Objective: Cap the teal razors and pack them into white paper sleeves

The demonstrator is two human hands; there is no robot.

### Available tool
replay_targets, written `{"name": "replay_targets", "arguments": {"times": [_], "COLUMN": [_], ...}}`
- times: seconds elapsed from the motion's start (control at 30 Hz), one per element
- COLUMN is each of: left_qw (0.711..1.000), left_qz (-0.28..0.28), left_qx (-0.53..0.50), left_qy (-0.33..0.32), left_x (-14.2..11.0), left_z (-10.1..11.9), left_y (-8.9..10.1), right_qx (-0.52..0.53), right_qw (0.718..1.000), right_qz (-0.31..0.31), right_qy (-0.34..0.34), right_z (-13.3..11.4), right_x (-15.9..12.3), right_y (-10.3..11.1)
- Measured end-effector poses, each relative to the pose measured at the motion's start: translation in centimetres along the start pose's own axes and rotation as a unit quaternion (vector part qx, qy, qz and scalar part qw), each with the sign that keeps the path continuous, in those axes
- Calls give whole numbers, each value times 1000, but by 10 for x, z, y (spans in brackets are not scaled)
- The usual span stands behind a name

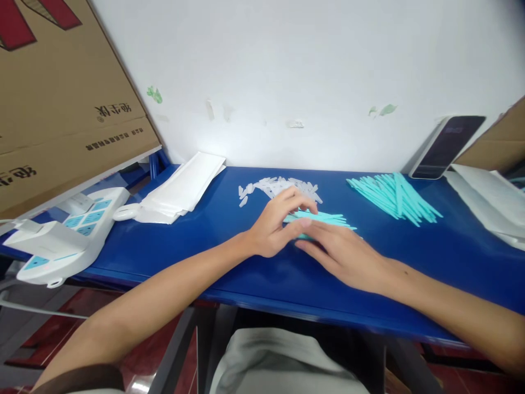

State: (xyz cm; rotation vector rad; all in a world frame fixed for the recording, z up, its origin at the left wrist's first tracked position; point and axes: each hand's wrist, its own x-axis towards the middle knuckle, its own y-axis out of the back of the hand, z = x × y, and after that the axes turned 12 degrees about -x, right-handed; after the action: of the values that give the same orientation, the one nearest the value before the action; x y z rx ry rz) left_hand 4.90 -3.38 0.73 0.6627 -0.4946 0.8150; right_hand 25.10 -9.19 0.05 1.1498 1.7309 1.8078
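Note:
My left hand (279, 221) is curled over a small pile of turquoise flat sticks (328, 218) on the blue table. Its thumb tip meets the fingertips of my right hand (348, 256). The right hand comes in low from the right, fingers bent together and pointing left, thumb underneath. Both hands are closed at the fingertips, and whatever lies between them is hidden. Just behind my left hand lies a scatter of small translucent white pointed pieces (268, 186). A larger pile of turquoise sticks (397, 198) rests to the right, apart from both hands.
White paper envelopes (184, 189) lie at left, beside a white power strip (92, 224) with plugs. A phone-like device (449, 145) leans on the wall at right, near more white packets (492, 200). A cardboard box (61, 98) stands at left. The blue table's front edge (287, 312) is close to me.

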Motion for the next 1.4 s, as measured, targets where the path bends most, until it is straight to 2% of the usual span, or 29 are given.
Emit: {"name": "replay_targets", "arguments": {"times": [0.13, 0.23, 0.33, 0.47, 0.53, 0.63, 0.7, 0.77, 0.83, 0.9, 1.0, 1.1, 1.2, 1.4], "left_qw": [990, 966, 946, 929, 923, 914, 893, 858, 813, 766, 721, 699, 681, 687], "left_qz": [100, 136, 161, 196, 181, 109, 78, 94, 138, 173, 169, 154, 143, 166], "left_qx": [95, 205, 262, 289, 308, 366, 424, 482, 533, 565, 568, 558, 549, 538], "left_qy": [28, 84, 98, 126, 143, 134, 130, 150, 191, 252, 360, 421, 463, 460], "left_x": [2, 1, 1, 2, 1, 0, 0, -1, -3, -8, -17, -24, -27, -25], "left_z": [-12, -24, -33, -40, -43, -48, -50, -52, -54, -55, -58, -61, -62, -56], "left_y": [25, 50, 72, 89, 94, 99, 103, 110, 121, 136, 157, 169, 173, 173], "right_qx": [-168, -230, -224, -150, -118, -94, -87, -86, -87, -80, -59, -33, -9, -38], "right_qw": [985, 973, 974, 987, 991, 993, 992, 990, 988, 986, 984, 984, 983, 981], "right_qz": [29, 11, -23, -38, -41, -50, -65, -88, -110, -127, -143, -155, -170, -185], "right_qy": [11, -18, -33, -39, -43, -59, -66, -66, -69, -77, -89, -78, -75, -55], "right_z": [19, 25, 25, 26, 29, 33, 34, 33, 33, 33, 33, 35, 39, 48], "right_x": [2, 6, 7, 5, 4, 6, 7, 8, 8, 8, 8, 9, 8, 6], "right_y": [3, 2, -1, -3, -3, 0, 2, 6, 10, 13, 18, 21, 22, 24]}}
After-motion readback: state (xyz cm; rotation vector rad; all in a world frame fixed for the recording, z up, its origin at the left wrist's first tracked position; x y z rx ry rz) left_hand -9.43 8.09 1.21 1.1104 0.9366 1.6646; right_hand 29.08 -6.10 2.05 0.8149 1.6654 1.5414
